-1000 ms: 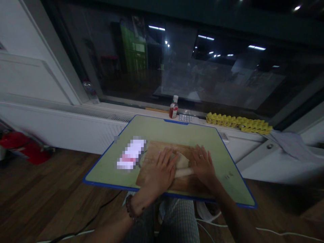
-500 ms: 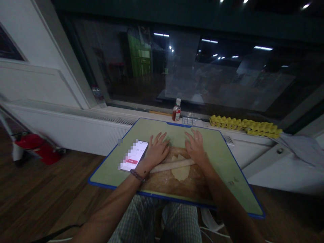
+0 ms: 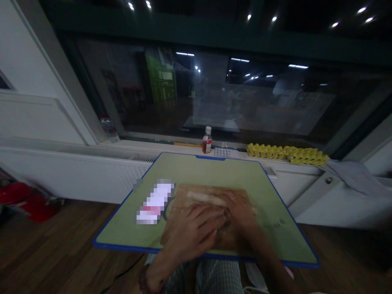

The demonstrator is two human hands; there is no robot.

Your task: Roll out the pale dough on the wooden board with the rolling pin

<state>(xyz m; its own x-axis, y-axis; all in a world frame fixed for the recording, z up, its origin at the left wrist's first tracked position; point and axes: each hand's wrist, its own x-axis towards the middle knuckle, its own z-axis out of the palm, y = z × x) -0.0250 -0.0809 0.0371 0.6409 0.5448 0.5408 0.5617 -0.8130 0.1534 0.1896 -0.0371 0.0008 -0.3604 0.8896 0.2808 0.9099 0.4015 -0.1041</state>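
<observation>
My left hand [image 3: 200,228] reaches over the wooden board [image 3: 173,220], its fingers stretched out and slightly blurred. Its fingertips meet or overlap my right hand [image 3: 240,210], which lies flat over the board's right side with fingers pointing left. The pale rolling pin [image 3: 202,198] lies across the board just beyond both hands. Its right end reaches the fingers of my right hand; whether they touch it I cannot tell. The flattened dough is mostly hidden beneath my hands, and a pale patch shows at the right.
A lit phone [image 3: 154,202] lies left of the board on the green blue-edged table [image 3: 122,226]. Behind, the sill holds a small bottle of red liquid [image 3: 207,143], a yellow egg carton [image 3: 284,153] and a clear bottle [image 3: 108,128]. A red fire extinguisher [image 3: 27,202] stands at left.
My hands have come off the rolling pin's two ends and moved together over the board's near middle. The pin now lies farther back, tilted the other way. The view has tilted up.
</observation>
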